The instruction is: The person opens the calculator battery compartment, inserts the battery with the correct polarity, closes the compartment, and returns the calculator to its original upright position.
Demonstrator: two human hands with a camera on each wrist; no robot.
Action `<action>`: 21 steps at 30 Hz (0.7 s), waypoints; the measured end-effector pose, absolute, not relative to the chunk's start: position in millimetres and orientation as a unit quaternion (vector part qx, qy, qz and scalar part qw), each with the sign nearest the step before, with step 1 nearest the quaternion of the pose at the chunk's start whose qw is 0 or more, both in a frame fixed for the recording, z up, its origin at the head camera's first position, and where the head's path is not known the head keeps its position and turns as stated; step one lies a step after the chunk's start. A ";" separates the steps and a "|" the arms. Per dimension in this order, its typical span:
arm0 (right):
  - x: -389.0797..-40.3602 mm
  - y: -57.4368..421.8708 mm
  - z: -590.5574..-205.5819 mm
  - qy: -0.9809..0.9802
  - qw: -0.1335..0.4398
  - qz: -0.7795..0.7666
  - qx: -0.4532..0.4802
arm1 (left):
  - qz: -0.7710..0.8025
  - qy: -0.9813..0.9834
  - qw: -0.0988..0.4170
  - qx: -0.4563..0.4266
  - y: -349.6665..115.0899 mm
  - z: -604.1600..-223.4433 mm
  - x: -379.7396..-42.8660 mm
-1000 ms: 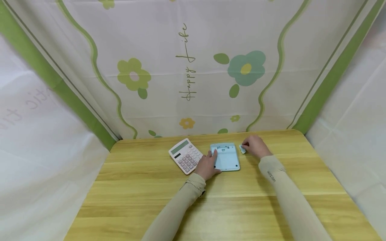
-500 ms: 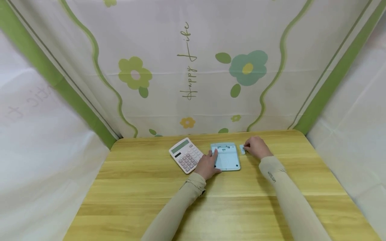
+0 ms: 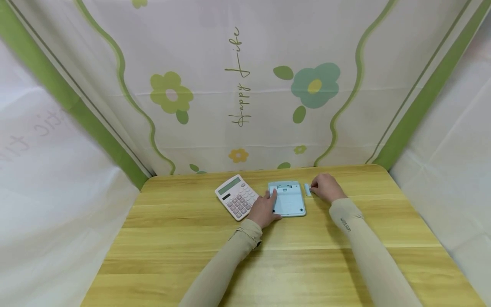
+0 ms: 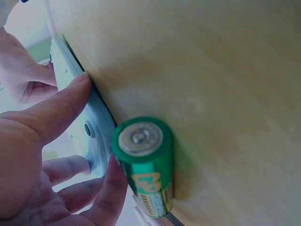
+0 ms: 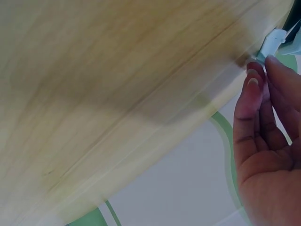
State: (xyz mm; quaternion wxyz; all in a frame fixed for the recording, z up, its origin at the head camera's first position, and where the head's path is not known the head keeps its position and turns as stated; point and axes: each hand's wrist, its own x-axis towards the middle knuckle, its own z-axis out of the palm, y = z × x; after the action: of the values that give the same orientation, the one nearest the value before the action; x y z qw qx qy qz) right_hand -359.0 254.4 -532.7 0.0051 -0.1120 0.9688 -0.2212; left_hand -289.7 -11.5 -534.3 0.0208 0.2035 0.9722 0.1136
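A light-blue calculator (image 3: 288, 203) lies face down on the table, its battery compartment (image 3: 284, 187) uncovered near the far edge. My left hand (image 3: 263, 211) holds it by the left side, thumb at the near edge and a finger over its back. In the left wrist view a green battery (image 4: 151, 178) shows beside the left fingertips; the hand hides it in the head view. Just right of the calculator, my right hand (image 3: 325, 187) pinches a small light-blue battery cover (image 3: 307, 189) between thumb and fingers. The right wrist view catches this cover (image 5: 273, 43) at the fingertips.
A pink calculator (image 3: 237, 199) lies face up to the left, slanted, with its near right side partly behind the left hand. The wooden table (image 3: 291, 273) ends at a white flowered curtain (image 3: 207, 128), and similar cloth hangs on both sides.
The battery cover has turned in my right fingers and now stands nearly in line with the calculator's right side. My left hand keeps its place on the calculator.
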 end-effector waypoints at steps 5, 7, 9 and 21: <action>-357.3 254.8 -532.5 0.967 -0.005 -0.228 -0.112 | 0.114 0.972 0.021 0.203 -11.0 -534.0 -288.8; -356.4 253.9 -532.3 0.966 -0.010 -0.233 -0.110 | 0.115 0.973 0.024 0.200 -10.7 -534.5 -288.8; -355.5 251.3 -531.2 0.963 -0.011 -0.242 -0.116 | 0.117 0.973 0.027 0.198 -10.8 -534.7 -288.5; -349.9 217.6 -518.4 0.946 0.093 -0.246 -0.190 | 0.124 0.973 0.031 0.194 -10.6 -531.4 -288.6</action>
State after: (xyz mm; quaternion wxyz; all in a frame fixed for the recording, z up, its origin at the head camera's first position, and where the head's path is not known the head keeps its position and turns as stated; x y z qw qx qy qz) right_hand -349.9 217.6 -518.4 0.0926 -0.1901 0.9459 -0.2462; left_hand -288.6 -10.6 -531.4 0.0313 0.1944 0.9726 0.1236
